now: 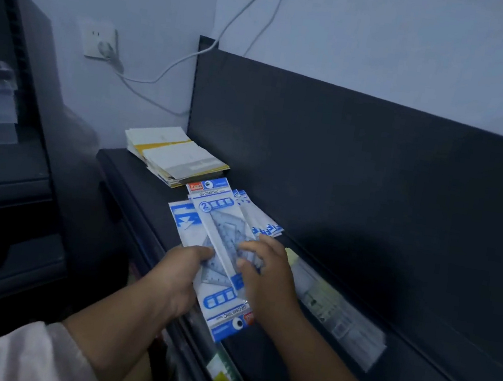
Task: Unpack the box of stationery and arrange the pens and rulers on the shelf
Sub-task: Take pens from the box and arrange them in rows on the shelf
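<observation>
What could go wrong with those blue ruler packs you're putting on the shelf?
1. The ruler packs are fanned out unevenly. Only the left hand grips them, while the right hand rests on top, so the pile could slide apart.
2. The nearest pack lies close to the front edge of the shelf and might tip off.
3. Pushing the pile back could nudge the paper stack behind it.
</observation>
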A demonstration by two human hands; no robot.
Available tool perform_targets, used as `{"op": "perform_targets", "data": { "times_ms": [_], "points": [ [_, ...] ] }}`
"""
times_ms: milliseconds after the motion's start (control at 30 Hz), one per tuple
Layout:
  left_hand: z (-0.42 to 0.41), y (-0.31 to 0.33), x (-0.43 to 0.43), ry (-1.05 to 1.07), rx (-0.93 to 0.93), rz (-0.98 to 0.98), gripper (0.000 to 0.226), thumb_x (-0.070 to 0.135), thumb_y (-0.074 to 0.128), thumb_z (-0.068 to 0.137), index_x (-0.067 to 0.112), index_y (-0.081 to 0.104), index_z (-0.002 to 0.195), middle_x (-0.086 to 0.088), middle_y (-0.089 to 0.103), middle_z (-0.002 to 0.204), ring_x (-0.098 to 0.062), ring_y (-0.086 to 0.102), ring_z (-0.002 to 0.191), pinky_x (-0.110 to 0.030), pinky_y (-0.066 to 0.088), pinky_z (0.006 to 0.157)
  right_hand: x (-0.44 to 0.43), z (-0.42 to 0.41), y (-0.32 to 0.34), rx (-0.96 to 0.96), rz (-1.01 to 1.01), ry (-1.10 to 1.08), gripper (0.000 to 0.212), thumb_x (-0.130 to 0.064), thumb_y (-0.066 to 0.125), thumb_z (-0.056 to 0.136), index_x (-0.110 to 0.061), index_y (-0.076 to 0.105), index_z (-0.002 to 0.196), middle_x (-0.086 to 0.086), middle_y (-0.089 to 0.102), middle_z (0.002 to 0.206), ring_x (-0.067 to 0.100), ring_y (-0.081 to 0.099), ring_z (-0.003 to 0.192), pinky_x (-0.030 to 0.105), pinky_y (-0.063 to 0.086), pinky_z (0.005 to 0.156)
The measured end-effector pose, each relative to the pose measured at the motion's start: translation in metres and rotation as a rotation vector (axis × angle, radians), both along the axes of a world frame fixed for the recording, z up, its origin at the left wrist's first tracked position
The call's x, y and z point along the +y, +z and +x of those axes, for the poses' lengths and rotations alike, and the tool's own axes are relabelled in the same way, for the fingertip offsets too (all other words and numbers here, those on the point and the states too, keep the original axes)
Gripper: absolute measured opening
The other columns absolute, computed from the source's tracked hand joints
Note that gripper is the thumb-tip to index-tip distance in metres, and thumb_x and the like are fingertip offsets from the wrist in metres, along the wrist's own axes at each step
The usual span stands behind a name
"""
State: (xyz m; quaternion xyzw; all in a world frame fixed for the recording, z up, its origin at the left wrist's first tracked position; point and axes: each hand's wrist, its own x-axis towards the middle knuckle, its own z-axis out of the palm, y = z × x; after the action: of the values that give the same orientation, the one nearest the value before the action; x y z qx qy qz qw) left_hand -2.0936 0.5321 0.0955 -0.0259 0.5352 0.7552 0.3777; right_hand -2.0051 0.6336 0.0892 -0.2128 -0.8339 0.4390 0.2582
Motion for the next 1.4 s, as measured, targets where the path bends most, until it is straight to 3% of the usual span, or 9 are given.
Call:
{"op": "perform_targets", "data": {
  "times_ms": [167, 300, 400, 567, 733, 1000, 1133, 1300, 1400],
  "points": [
    [-0.004, -0.008, 0.019, 0.009, 0.024, -0.077, 0.022, 0.002, 0.045, 0.093, 0.004, 0.061, 0.108, -0.026, 0.067, 0.105, -0.044, 0.065, 0.094, -0.056, 0.053, 0.077, 0.038, -0.011, -0.001, -0.076, -0.485, 0.061, 0.066, -0.007, 0.074, 0.078, -0.034, 0.037, 0.126, 0.0, 0.058, 0.118, 0.011, 0.064, 0.094, 0.023, 0.056, 0.065],
    [-0.012, -0.017, 0.023, 0.028, 0.059, -0.179, 0.025, 0.0, 0.046, 0.091, 0.002, 0.061, 0.111, -0.029, 0.069, 0.094, -0.044, 0.068, 0.082, -0.063, 0.053, 0.073, 0.054, -0.029, -0.013, -0.204, -0.518, 0.137, 0.047, -0.005, 0.077, 0.075, -0.017, 0.054, 0.115, 0.006, 0.07, 0.102, 0.021, 0.07, 0.089, 0.042, 0.059, 0.079],
    [-0.02, -0.021, 0.021, 0.088, 0.082, -0.244, 0.02, -0.004, 0.045, 0.089, 0.0, 0.062, 0.098, -0.025, 0.069, 0.073, -0.038, 0.068, 0.062, -0.051, 0.057, 0.057, 0.056, -0.043, -0.024, -0.231, -0.554, 0.159, 0.042, -0.007, 0.078, 0.075, -0.021, 0.055, 0.107, 0.002, 0.068, 0.097, 0.017, 0.069, 0.087, 0.034, 0.058, 0.074],
    [-0.035, -0.023, 0.013, 0.24, 0.059, -0.253, 0.014, 0.001, 0.044, 0.095, 0.008, 0.056, 0.092, -0.021, 0.065, 0.074, -0.033, 0.065, 0.048, -0.041, 0.052, 0.041, 0.056, -0.071, -0.037, -0.236, -0.612, 0.149, 0.035, -0.003, 0.077, 0.073, -0.02, 0.057, 0.096, 0.005, 0.07, 0.096, 0.021, 0.069, 0.085, 0.035, 0.058, 0.073],
    [-0.056, -0.021, -0.003, 0.339, 0.048, -0.249, 0.008, 0.004, 0.047, 0.096, 0.009, 0.052, 0.101, -0.017, 0.064, 0.08, -0.031, 0.065, 0.058, -0.04, 0.052, 0.052, 0.07, -0.095, -0.044, -0.243, -0.687, 0.126, 0.022, 0.002, 0.071, 0.079, -0.011, 0.063, 0.095, 0.008, 0.072, 0.088, 0.021, 0.068, 0.076, 0.03, 0.056, 0.067],
    [-0.081, -0.022, -0.018, 0.36, 0.051, -0.256, 0.014, 0.006, 0.048, 0.096, 0.008, 0.053, 0.108, -0.019, 0.066, 0.087, -0.035, 0.066, 0.069, -0.043, 0.053, 0.056, 0.093, -0.149, -0.029, -0.197, -0.496, 0.112, 0.028, -0.002, 0.073, 0.078, -0.007, 0.06, 0.103, 0.008, 0.068, 0.097, 0.022, 0.066, 0.081, 0.034, 0.055, 0.074],
    [-0.087, -0.023, -0.019, 0.345, 0.046, -0.248, 0.009, 0.005, 0.047, 0.096, 0.01, 0.055, 0.098, -0.018, 0.066, 0.085, -0.034, 0.066, 0.071, -0.043, 0.053, 0.058, 0.109, -0.159, -0.036, -0.363, -0.238, 0.074, 0.059, -0.019, 0.073, 0.083, -0.01, 0.047, 0.135, 0.01, 0.054, 0.133, 0.026, 0.055, 0.115, 0.034, 0.046, 0.093],
    [-0.089, -0.031, -0.014, 0.336, 0.033, -0.254, 0.009, 0.005, 0.049, 0.096, 0.01, 0.055, 0.099, -0.016, 0.067, 0.085, -0.032, 0.066, 0.068, -0.038, 0.052, 0.053, 0.113, -0.15, -0.049, -0.368, -0.093, 0.052, 0.05, -0.013, 0.06, 0.092, -0.011, 0.045, 0.14, 0.01, 0.048, 0.142, 0.024, 0.049, 0.125, 0.029, 0.041, 0.093],
    [-0.088, -0.033, -0.012, 0.324, 0.022, -0.257, 0.009, 0.006, 0.049, 0.096, 0.01, 0.056, 0.099, -0.015, 0.067, 0.081, -0.031, 0.066, 0.064, -0.036, 0.052, 0.048, 0.104, -0.143, -0.053, -0.331, 0.205, 0.051, 0.044, -0.018, 0.053, 0.095, -0.017, 0.046, 0.139, 0.003, 0.043, 0.145, 0.021, 0.038, 0.131, 0.031, 0.037, 0.103]
  ]
}}
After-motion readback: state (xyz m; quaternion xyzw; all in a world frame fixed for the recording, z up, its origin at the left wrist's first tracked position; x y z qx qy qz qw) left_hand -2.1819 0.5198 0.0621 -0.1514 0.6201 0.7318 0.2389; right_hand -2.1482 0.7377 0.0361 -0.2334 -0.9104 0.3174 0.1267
